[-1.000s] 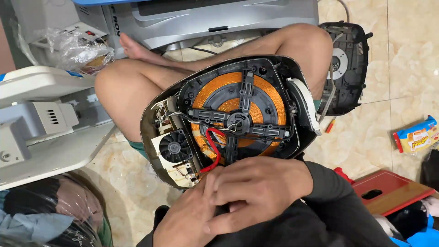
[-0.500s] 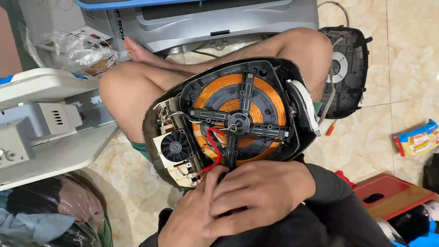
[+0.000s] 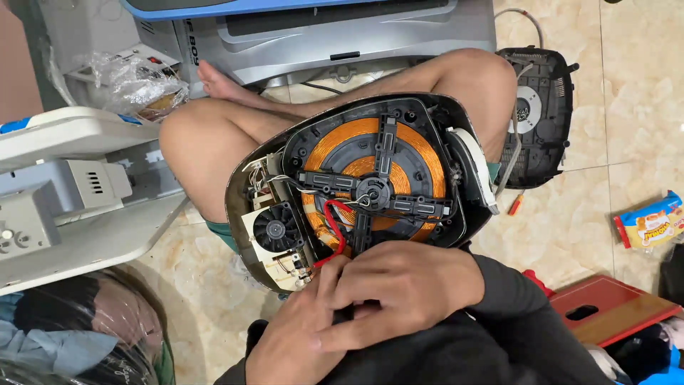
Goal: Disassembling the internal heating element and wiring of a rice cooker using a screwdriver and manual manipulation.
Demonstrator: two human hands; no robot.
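— Two hands are crowding the lower middle of the frame; what is sitting above them?

— An opened induction cooker (image 3: pixel 363 178) is resting across the person's bare legs, filling the centre of the frame, with its orange coil (image 3: pixel 335 146) showing under black cross bars. A small black fan (image 3: pixel 276 229) is sitting at its lower left, and a red wire (image 3: pixel 338 227) is looping down from the hub toward the hands.

— What is the right hand doing?

— The right hand (image 3: pixel 399 289) is lying over the cooker's near edge with its fingers curled close together (whether they are pinching anything is hidden).

— And the left hand?

— The left hand (image 3: pixel 303 342) is pressing up beneath it, fingertips touching the circuit board by the red wire's end; I cannot tell whether it is gripping something.

— Anything smaller nearby?

— A black vented cover (image 3: pixel 541 117) is lying at upper right, and a snack packet (image 3: pixel 652 222) is lying on the tiles at the right edge.
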